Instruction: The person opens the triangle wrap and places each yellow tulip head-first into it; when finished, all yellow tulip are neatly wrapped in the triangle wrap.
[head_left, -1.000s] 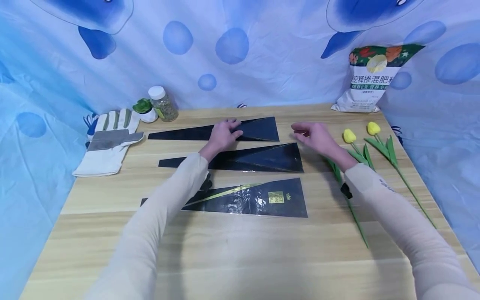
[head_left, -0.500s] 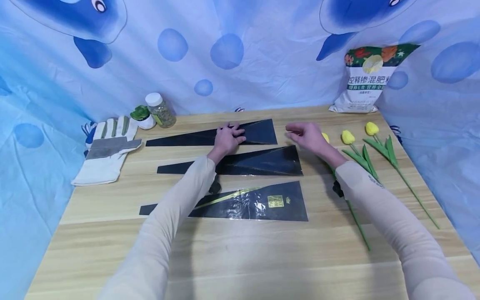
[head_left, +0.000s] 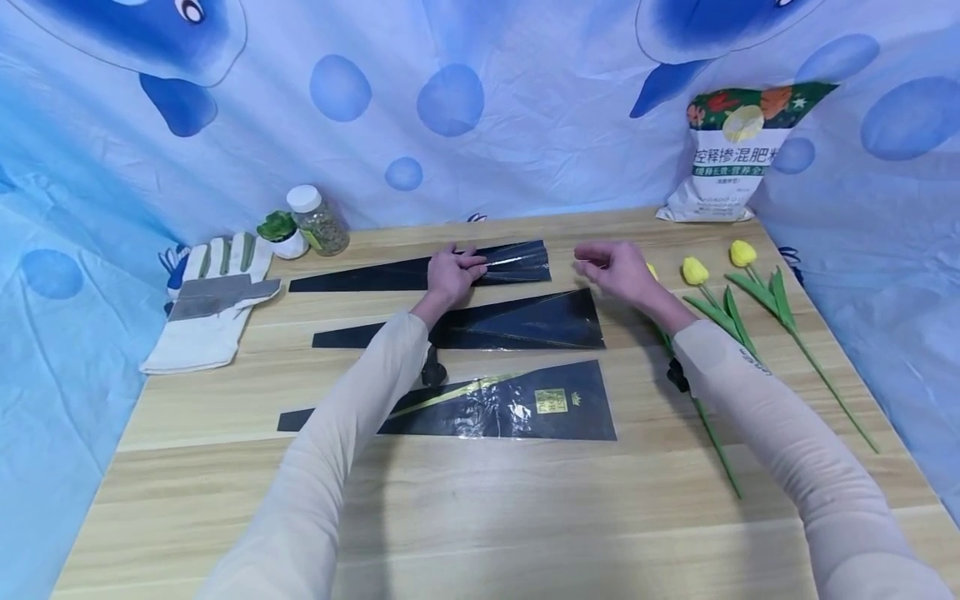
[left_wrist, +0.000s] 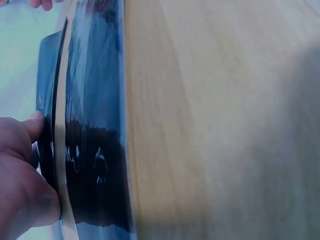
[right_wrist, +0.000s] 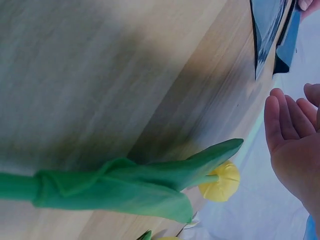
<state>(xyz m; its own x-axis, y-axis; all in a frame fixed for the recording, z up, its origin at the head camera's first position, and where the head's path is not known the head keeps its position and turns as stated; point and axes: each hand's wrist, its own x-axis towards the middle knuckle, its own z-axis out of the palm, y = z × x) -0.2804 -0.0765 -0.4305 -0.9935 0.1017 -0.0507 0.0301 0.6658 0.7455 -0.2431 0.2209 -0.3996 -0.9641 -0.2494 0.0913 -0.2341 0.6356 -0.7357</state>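
Three tapered black plastic flower sleeves lie in rows on the table. My left hand (head_left: 450, 277) pinches the upper edge area of the farthest flower sleeve (head_left: 517, 263), its thumb (left_wrist: 34, 126) on top in the left wrist view. That sleeve's wide right end is creased and slightly raised. The middle flower sleeve (head_left: 540, 319) lies flat below my left wrist. Nearest me, the front flower sleeve (head_left: 495, 410) has gold print and is partly covered by my left forearm. My right hand (head_left: 618, 271) hovers right of the far sleeve, fingers (right_wrist: 285, 117) loosely bent and holding nothing.
Yellow artificial tulips (head_left: 695, 271) lie at right, one partly under my right forearm. A fertilizer bag (head_left: 727, 158) stands at the back right. Gloves (head_left: 213, 300), a small potted plant (head_left: 283, 235) and a white-lidded jar (head_left: 321, 223) sit at the back left.
My left fingers have drawn together on the far sleeve, and its wide end has buckled and catches the light. My right hand has moved slightly left since a second ago.
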